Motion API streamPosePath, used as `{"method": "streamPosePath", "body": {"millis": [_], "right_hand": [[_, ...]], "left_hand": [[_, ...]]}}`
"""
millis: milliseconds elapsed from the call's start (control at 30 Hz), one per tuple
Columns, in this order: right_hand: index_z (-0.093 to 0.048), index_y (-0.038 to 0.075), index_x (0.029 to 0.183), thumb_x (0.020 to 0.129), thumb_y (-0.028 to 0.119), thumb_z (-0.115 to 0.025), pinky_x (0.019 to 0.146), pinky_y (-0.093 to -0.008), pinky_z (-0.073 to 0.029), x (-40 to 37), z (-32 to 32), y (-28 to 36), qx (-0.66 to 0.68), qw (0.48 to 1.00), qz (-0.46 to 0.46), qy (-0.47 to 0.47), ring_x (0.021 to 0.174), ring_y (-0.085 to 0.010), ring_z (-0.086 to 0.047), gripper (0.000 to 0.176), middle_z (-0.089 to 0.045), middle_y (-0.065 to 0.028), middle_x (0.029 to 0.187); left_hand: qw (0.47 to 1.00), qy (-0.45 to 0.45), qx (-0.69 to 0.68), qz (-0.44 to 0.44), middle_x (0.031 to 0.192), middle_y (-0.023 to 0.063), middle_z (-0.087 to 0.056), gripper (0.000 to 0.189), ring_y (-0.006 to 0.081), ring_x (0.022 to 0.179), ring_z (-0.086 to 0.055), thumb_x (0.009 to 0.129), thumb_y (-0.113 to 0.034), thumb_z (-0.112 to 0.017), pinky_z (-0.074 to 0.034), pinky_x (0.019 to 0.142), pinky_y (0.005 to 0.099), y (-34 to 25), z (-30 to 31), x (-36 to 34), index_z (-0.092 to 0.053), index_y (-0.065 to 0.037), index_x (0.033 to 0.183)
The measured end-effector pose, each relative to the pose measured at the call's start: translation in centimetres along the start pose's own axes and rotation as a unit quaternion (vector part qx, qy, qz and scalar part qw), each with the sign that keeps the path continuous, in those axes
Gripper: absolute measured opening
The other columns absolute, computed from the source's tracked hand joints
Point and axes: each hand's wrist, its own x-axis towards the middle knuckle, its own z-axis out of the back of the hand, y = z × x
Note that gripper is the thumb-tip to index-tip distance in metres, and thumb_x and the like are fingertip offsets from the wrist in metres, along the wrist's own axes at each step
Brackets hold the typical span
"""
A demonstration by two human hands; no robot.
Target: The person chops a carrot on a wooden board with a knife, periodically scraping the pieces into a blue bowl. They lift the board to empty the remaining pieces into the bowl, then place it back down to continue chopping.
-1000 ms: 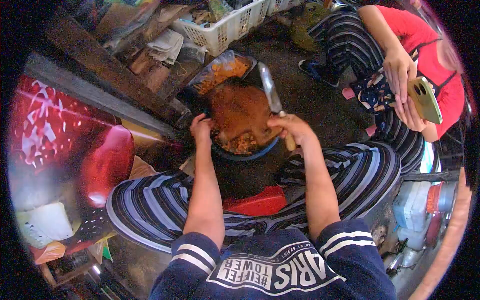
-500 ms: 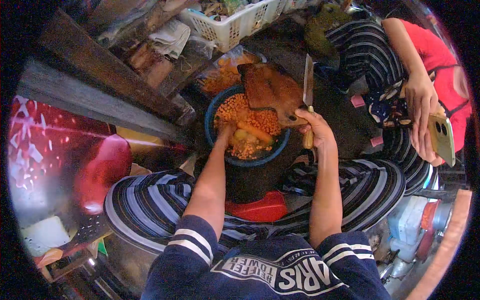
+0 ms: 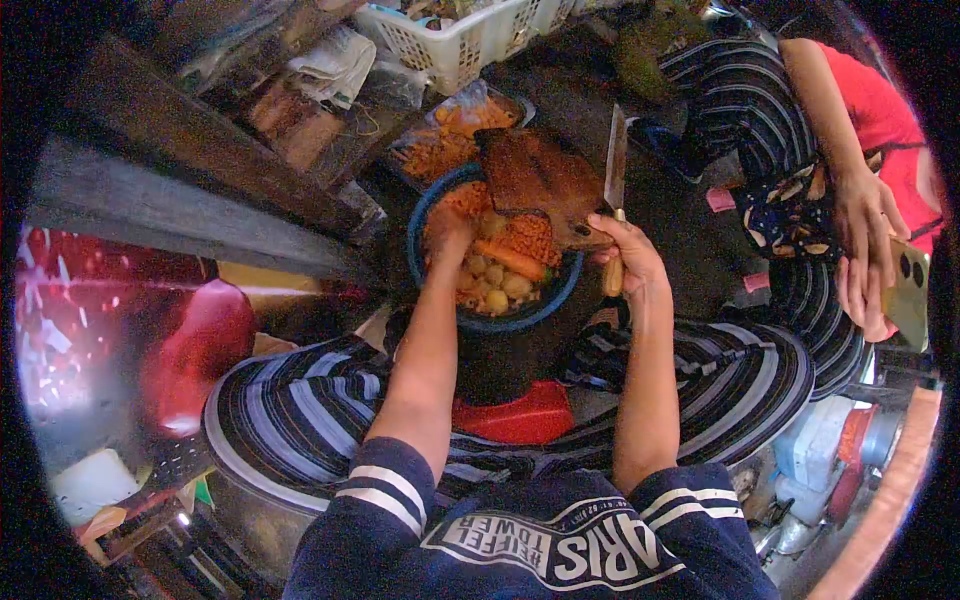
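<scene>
My left hand (image 3: pixel 452 232) is down in a blue basin (image 3: pixel 415 222), at the left of a heap of diced carrot (image 3: pixel 528 237); its fingers are hidden or blurred. Beside it in the basin lie a whole carrot (image 3: pixel 512 260) and several pale round vegetables, perhaps potatoes (image 3: pixel 497 285). My right hand (image 3: pixel 634 256) is closed around the handle end of a wooden cutting board (image 3: pixel 540 175) and also grips a knife (image 3: pixel 615 160), blade pointing up and away. The board tilts over the basin's far right part.
Behind the basin lies a clear bag of cut orange pieces (image 3: pixel 450 138). A white plastic basket (image 3: pixel 450 50) stands farther back. At the right, another person's hand (image 3: pixel 866 215) holds a phone (image 3: pixel 908 297). A red object (image 3: pixel 515 412) sits between my legs; wooden beams (image 3: pixel 180 200) run along the left.
My left hand has moved slightly up and away within the basin, and more of the round vegetables show. My right hand still holds the board and knife in nearly the same place.
</scene>
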Motion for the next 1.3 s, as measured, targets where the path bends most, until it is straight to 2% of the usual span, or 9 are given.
{"method": "streamPosePath", "body": {"millis": [100, 167, 200, 633, 900, 967, 1000, 1067, 1300], "right_hand": [[-0.052, 0.01, 0.073, 0.068, 0.025, -0.073, 0.041, -0.0171, -0.035, 0.1, -0.2, 0.0, -0.01, 1.0, 0.001, -0.015, 0.044, -0.0027, -0.039, 0.027, -0.049, 0.0042, 0.061], [-0.052, 0.01, 0.072, 0.068, 0.025, -0.073, 0.04, -0.0174, -0.034, 0.0, -0.4, 0.1, -0.019, 0.999, 0.007, -0.028, 0.045, -0.0027, -0.039, 0.026, -0.05, 0.0038, 0.06], [-0.052, 0.01, 0.073, 0.069, 0.025, -0.072, 0.04, -0.0178, -0.034, 0.0, -0.3, 0.1, -0.013, 1.0, 0.004, -0.021, 0.045, -0.0029, -0.039, 0.026, -0.051, 0.0032, 0.061], [-0.056, 0.009, 0.074, 0.069, 0.028, -0.071, 0.043, -0.0201, -0.035, 0.5, -0.1, 0.9, -0.042, 0.998, 0.01, -0.037, 0.046, -0.0054, -0.043, 0.025, -0.055, 0.0009, 0.063], [-0.057, 0.009, 0.076, 0.067, 0.028, -0.074, 0.044, -0.0192, -0.036, -0.3, -0.8, 1.1, -0.051, 0.998, 0.02, -0.039, 0.048, -0.0048, -0.043, 0.027, -0.054, 0.0028, 0.063], [-0.057, 0.009, 0.076, 0.067, 0.028, -0.074, 0.044, -0.0192, -0.036, -0.2, -0.7, 0.9, -0.049, 0.998, 0.023, -0.028, 0.048, -0.0048, -0.043, 0.027, -0.053, 0.003, 0.064], [-0.056, 0.009, 0.076, 0.067, 0.028, -0.074, 0.044, -0.0192, -0.036, -0.2, -0.6, 0.9, -0.048, 0.998, 0.023, -0.019, 0.048, -0.0048, -0.042, 0.027, -0.053, 0.0031, 0.064], [-0.057, 0.009, 0.076, 0.067, 0.027, -0.074, 0.044, -0.0193, -0.036, -0.4, -0.8, 0.9, -0.047, 0.998, 0.024, -0.017, 0.048, -0.0048, -0.042, 0.027, -0.053, 0.0032, 0.064], [-0.055, 0.009, 0.073, 0.067, 0.024, -0.074, 0.042, -0.0205, -0.036, -0.4, -1.1, 0.5, -0.05, 0.998, 0.024, -0.004, 0.047, -0.0052, -0.042, 0.025, -0.051, 0.0033, 0.062]], "left_hand": [[0.99, -0.046, -0.135, -0.019, 0.109, 0.0197, -0.055, 0.056, 0.0356, 0.1, -0.052, 0.072, -0.037, -0.062, -0.041, 0.087, 0.0415, -5.7, 1.9, -1.7, -0.05, -0.005, 0.116], [0.952, -0.122, 0.048, -0.277, 0.109, 0.0199, -0.055, 0.063, 0.035, 0.103, -0.051, 0.064, -0.038, -0.069, -0.041, 0.089, 0.0415, -5.3, -2.6, 1.9, -0.052, -0.005, 0.114], [0.934, -0.121, 0.078, -0.326, 0.109, 0.0199, -0.055, 0.063, 0.0349, 0.103, -0.051, 0.063, -0.039, -0.069, -0.041, 0.089, 0.0415, -5.3, -3.6, 2.7, -0.052, -0.005, 0.114], [0.922, 0.334, 0.095, -0.169, 0.11, 0.0198, -0.055, 0.07, 0.0338, 0.102, -0.052, 0.059, -0.039, -0.072, -0.041, 0.09, 0.0409, -3.9, -5.2, 4.9, -0.05, -0.005, 0.117], [0.942, 0.102, 0.131, -0.29, 0.111, 0.0197, -0.054, 0.074, 0.0333, 0.102, -0.052, 0.057, -0.04, -0.074, -0.041, 0.09, 0.0406, -4.5, -5.2, 2.2, -0.049, -0.006, 0.118], [0.969, -0.157, -0.041, -0.185, 0.112, 0.0168, -0.055, 0.078, 0.0302, 0.103, -0.052, 0.055, -0.041, -0.076, -0.042, 0.089, 0.0384, -7.7, -1.3, -2.4, -0.048, -0.008, 0.12], [0.969, -0.159, -0.039, -0.186, 0.112, 0.0168, -0.055, 0.078, 0.0302, 0.103, -0.052, 0.055, -0.041, -0.076, -0.042, 0.089, 0.0384, -6.5, -1.1, -1.4, -0.048, -0.008, 0.12], [0.948, 0.057, -0.236, -0.205, 0.112, 0.0145, -0.055, 0.075, 0.0274, 0.104, -0.052, 0.059, -0.04, -0.075, -0.042, 0.09, 0.0367, -2.8, -0.4, 1.4, -0.047, -0.006, 0.12], [0.939, 0.086, -0.267, -0.201, 0.107, 0.016, -0.056, 0.06, 0.0258, 0.097, -0.055, 0.071, -0.028, -0.068, -0.045, 0.083, 0.04, -2.3, 3.7, 0.3, -0.043, -0.004, 0.121]]}}
